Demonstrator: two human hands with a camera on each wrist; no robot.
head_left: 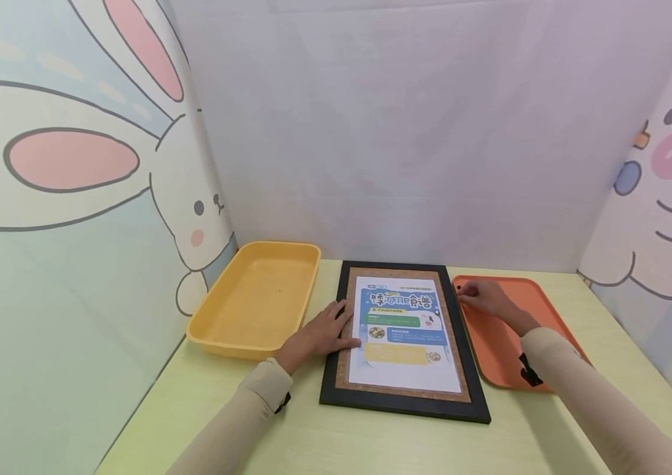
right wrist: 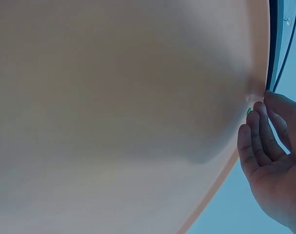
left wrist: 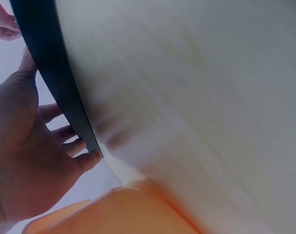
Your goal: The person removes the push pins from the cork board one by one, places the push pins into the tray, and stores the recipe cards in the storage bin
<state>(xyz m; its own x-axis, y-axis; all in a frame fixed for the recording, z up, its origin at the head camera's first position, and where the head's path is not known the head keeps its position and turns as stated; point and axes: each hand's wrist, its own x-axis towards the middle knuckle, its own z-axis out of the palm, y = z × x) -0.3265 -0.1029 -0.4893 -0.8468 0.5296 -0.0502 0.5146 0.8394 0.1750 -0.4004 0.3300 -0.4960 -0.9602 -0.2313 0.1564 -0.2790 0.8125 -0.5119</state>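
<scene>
A framed cork board [head_left: 343, 359] with a black border lies flat on the table, a printed poster [head_left: 403, 376] on its cork. My left hand [head_left: 328, 328] rests on the board's left border, thumb reaching onto the poster; in the left wrist view its fingers lie along the black frame edge [left wrist: 65, 87]. My right hand [head_left: 486, 298] is at the far left corner of an orange tray [head_left: 504, 343], thumb and fingertips close together. Beside those fingertips, in the right wrist view, lies a small green thing [right wrist: 249, 111]. I cannot tell whether they pinch something.
To the left of the board stands a deeper yellow tray [head_left: 255, 303]. A small pin [head_left: 437, 313] shows at the poster's right edge. A small black dot [head_left: 459, 287] is near my right fingertips. A pale curtain wall [head_left: 407, 145] rises behind the table.
</scene>
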